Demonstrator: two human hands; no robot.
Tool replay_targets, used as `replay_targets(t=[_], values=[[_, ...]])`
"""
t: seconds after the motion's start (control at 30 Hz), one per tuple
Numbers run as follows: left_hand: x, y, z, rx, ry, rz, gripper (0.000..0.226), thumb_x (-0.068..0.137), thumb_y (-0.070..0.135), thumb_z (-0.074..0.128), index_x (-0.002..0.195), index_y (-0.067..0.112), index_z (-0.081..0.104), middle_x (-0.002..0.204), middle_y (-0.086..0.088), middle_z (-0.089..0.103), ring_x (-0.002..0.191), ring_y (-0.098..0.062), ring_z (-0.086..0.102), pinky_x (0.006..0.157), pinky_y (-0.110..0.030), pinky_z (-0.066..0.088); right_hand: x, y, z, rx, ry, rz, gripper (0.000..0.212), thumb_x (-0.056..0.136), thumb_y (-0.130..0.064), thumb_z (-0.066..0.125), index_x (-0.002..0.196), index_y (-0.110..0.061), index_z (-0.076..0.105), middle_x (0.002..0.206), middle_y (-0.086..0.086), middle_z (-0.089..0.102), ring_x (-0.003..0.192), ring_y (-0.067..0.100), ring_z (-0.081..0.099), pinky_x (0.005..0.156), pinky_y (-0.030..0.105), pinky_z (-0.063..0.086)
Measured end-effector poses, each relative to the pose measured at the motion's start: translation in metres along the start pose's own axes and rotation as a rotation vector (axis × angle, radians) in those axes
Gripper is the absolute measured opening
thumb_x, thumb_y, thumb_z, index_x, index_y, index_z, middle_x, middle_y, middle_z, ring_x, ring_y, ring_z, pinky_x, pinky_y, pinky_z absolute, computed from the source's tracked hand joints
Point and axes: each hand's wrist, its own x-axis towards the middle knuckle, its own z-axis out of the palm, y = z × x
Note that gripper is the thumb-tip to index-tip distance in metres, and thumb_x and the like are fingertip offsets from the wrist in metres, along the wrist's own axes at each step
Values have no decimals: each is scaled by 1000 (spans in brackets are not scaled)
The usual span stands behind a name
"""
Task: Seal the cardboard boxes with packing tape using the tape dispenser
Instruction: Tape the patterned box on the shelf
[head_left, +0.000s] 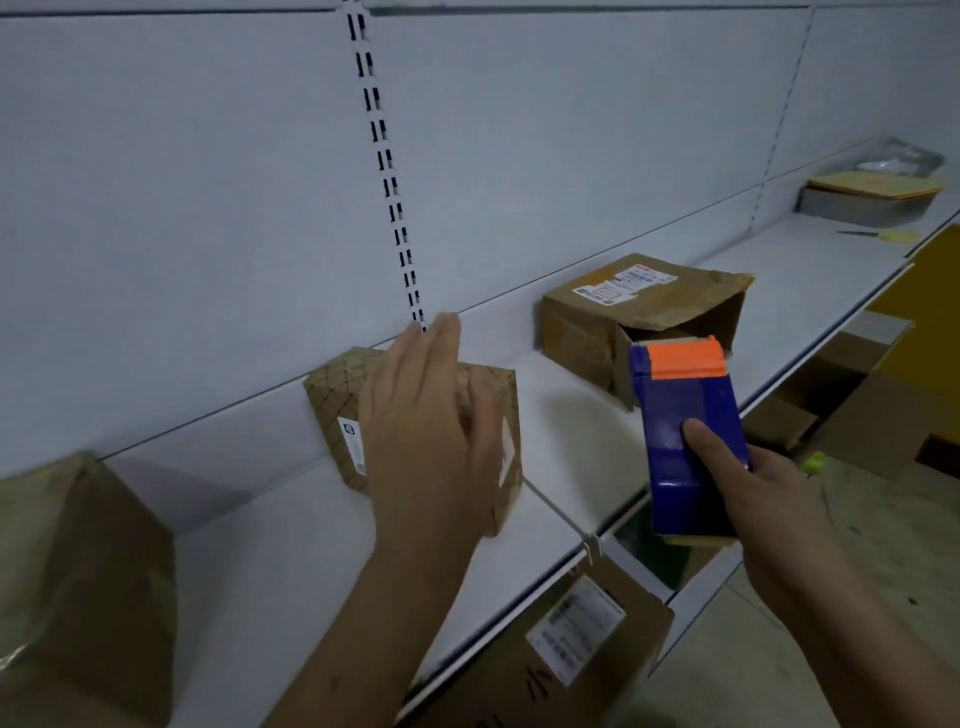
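A blue tape dispenser (685, 441) with an orange front edge is gripped in the right hand (769, 499), thumb laid along its top, and is held in the air just off the front edge of the white shelf (291, 540), below an open-ended cardboard box (639, 322) lying on its side. The left hand (431, 436) is held over a small patterned box (415, 431) on the shelf, fingers (441, 338) straight and together, with contact not discernible. A larger box (78, 587) is seen at the shelf's left end.
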Motion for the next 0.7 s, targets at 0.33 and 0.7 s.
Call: replay_targets(t=[0.33,0.7], values=[[11,-65,7,-226,-428,213,51,89,46,58,135,24,57,139,12,55,132,6,43,126,-35,7,-3,-18,4,-169,-158,-155,31,74,-50,58,84,-21,62,73,-4,68,56,8,67,48,17,45],[-23,38,-13,-208,-274,335,54,89,48,63,134,19,58,134,6,56,127,-7,48,104,-24,42,-15,-23,12,-290,-218,-293,31,73,-53,57,76,-22,60,57,-4,65,59,1,64,44,10,45]])
